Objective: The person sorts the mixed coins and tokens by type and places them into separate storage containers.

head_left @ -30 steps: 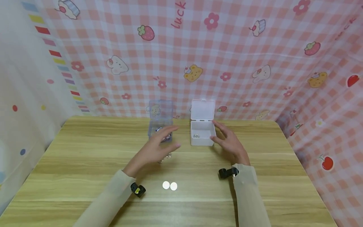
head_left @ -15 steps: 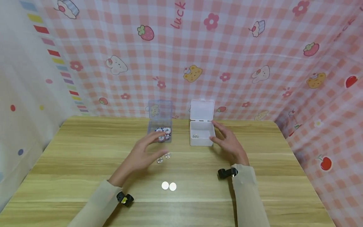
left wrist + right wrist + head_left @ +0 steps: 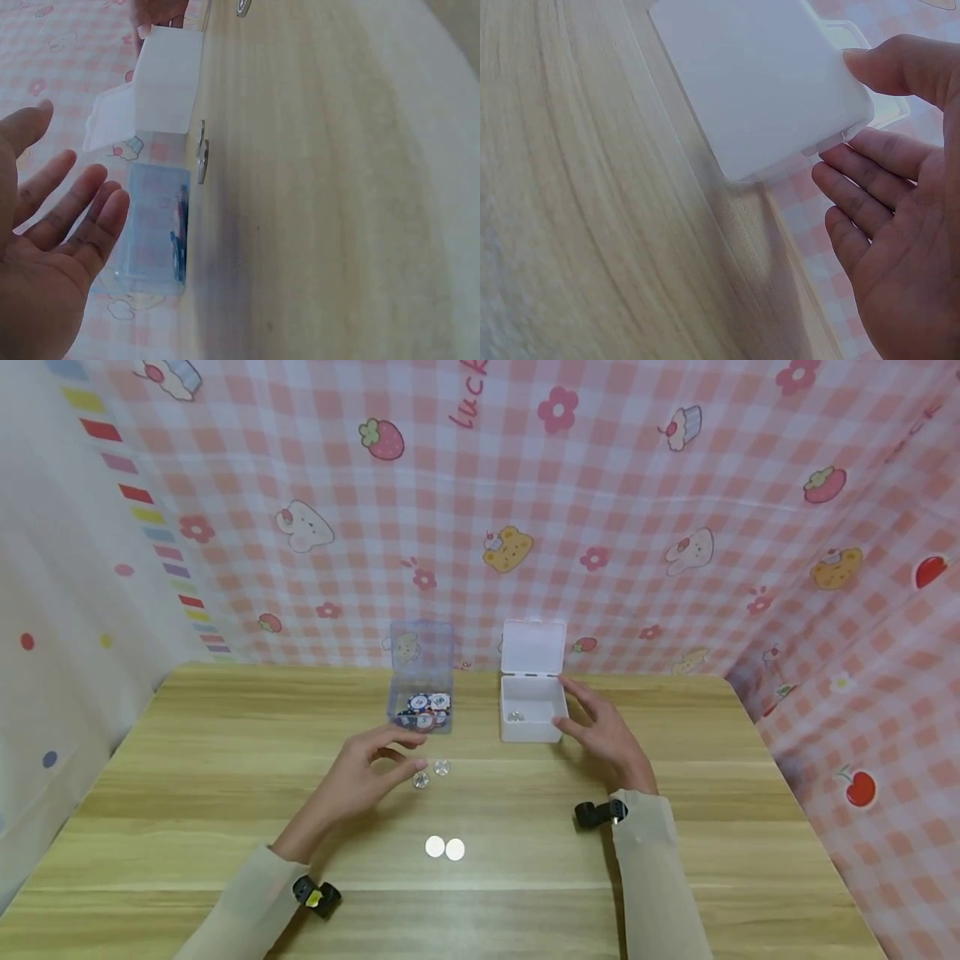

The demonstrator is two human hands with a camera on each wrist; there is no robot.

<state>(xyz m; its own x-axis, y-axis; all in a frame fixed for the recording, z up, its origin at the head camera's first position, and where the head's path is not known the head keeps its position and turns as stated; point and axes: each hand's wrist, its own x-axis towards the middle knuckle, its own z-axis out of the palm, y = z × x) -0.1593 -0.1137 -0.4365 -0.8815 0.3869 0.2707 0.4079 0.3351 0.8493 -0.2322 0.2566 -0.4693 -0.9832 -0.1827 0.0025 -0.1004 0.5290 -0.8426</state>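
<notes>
My left hand (image 3: 367,768) hovers beside two silver coin-like discs, a nearer one (image 3: 421,781) and a farther one (image 3: 442,767). Its thumb and fingers are apart, and nothing lies between them. Behind the discs stands a clear bluish plastic box (image 3: 389,697), lid up, holding several poker chips (image 3: 424,720). To its right is a white plastic box (image 3: 542,732) with its lid raised and a small silver disc (image 3: 516,717) inside. My right hand (image 3: 611,739) holds this white box at its right side, thumb at the front corner and index finger at the rear.
Two bright white round discs (image 3: 445,848) lie side by side nearer me on the wooden table (image 3: 525,893); glare hides their faces. A pink checked cloth (image 3: 630,485) hangs behind the table's back edge and along the right side.
My left hand has drawn back left and toward me from over the clear box, uncovering the chips and the two silver discs. Its fingers have come closer together. The right hand stays at the white box.
</notes>
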